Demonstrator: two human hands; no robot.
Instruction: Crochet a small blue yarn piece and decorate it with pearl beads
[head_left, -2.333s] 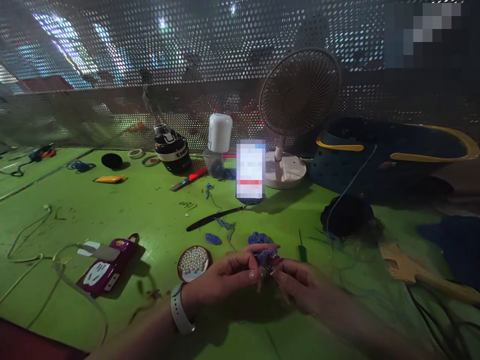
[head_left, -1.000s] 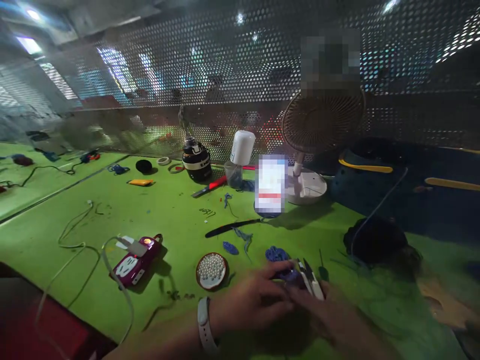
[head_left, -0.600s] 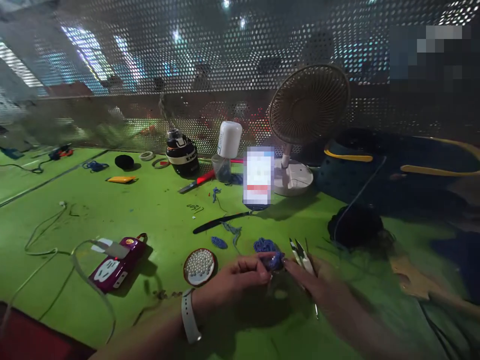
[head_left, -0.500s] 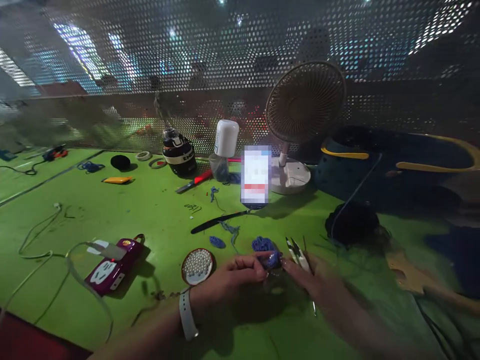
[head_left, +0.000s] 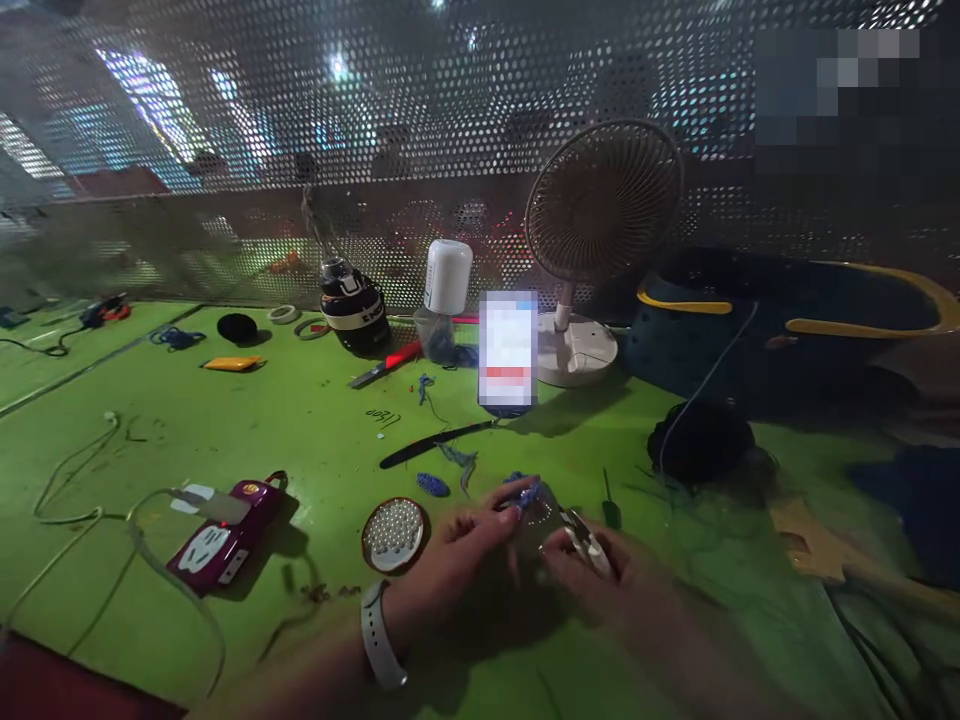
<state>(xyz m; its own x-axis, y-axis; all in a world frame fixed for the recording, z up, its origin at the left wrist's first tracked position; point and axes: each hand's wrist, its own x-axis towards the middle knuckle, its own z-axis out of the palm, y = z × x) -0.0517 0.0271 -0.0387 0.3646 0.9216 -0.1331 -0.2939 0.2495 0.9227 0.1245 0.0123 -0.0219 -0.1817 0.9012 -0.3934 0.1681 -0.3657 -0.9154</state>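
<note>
One blue crocheted piece point(head_left: 527, 495), between left fingers point(head_left: 489, 529), snips point(head_left: 586, 543) in right fingers point(head_left: 564, 564)

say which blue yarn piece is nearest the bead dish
The small oval piece beyond it; all others, like the straggly strand and held piece, are farther.

The person wears a whitish band point(head_left: 380, 637) with small dark holes around the left wrist; both forearms point(head_left: 319, 658) are bare.

Green table point(head_left: 300, 430): bead dish point(head_left: 393, 558), purple socket block point(head_left: 234, 528), fan point(head_left: 604, 200), blue crocheted piece point(head_left: 433, 485).
</note>
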